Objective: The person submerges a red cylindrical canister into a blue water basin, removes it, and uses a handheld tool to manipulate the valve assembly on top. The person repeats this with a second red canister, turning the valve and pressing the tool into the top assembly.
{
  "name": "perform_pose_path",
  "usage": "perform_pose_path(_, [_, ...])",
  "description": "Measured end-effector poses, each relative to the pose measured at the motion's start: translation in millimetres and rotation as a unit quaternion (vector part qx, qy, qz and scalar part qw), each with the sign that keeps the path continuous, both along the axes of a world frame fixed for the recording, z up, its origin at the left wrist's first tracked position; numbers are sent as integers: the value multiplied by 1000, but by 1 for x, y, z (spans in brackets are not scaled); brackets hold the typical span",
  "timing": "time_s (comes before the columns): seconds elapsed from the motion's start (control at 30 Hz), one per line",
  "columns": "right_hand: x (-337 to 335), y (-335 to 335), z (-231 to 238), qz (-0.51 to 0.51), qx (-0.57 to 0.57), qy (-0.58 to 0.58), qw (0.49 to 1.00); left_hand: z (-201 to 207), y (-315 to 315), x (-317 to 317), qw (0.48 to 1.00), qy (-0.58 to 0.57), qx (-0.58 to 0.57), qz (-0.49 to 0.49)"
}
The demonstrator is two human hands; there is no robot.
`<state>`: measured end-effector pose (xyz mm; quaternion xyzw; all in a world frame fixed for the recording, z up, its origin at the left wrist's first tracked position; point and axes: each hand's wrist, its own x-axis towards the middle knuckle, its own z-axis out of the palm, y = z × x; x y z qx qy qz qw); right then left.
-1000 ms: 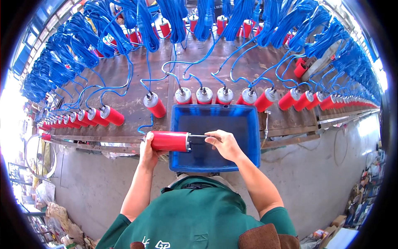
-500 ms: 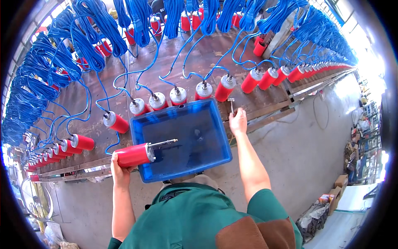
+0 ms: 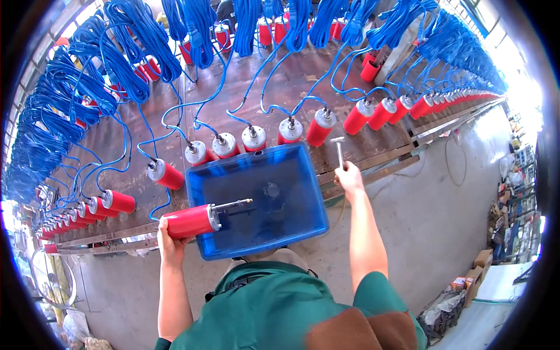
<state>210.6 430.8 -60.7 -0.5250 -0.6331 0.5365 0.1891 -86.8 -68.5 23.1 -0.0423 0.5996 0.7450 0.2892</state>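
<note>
From my end I have the left hand (image 3: 171, 242) wrapped around the left end of a red cylinder (image 3: 188, 222), thumb up along its side, holding it nearly level. That cylinder sits over the left rim of a blue tub (image 3: 274, 219), and from its silver right end a thin metal rod (image 3: 232, 204) points right, above the tub's inside. A blue cable (image 3: 157, 209) bends down beside the left hand; I can't see where it ends, since the fingers cover that spot.

My right hand (image 3: 350, 179) is to the right of the tub, fingers curled around the lower part of a T-shaped metal tool (image 3: 340, 153), its crosspiece uppermost, near the front edge of the table (image 3: 236, 84). It looks like a small hammer, though at this size I wouldn't swear to it.

Beyond the tub I see more red cylinders with silver caps (image 3: 254, 139) lined up along the table, each wired with blue cable, and thick blue cable bundles (image 3: 198, 35) hanging across the far side
</note>
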Motion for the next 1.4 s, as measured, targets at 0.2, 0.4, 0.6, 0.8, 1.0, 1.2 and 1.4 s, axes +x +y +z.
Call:
perform_pose_path(0.2, [23,-108,174,1,17,279,960,-1,5,0,1000,-10,14,-11])
perform_pose_path(0.4, [-11,-156,215,62,-48,355,932,-9,-3,-1,999,-30,30,2])
perform_pose_path(0.6, [-84,-193,177,185,-103,162,964,-11,-2,-4,999,-38,32,-19])
perform_pose_path(0.8, [-127,-194,124,142,-281,206,926,-12,0,-4,997,-59,48,7])
perform_pose_path(1.0, [-138,-200,118,127,-294,233,918,-13,-1,-4,996,-64,52,17])
perform_pose_path(1.2, [-142,-203,117,131,-307,235,913,-19,-2,-8,995,-80,63,20])
perform_pose_path(1.4, [-145,-209,118,121,-288,202,928,-14,0,-7,997,-62,55,12])
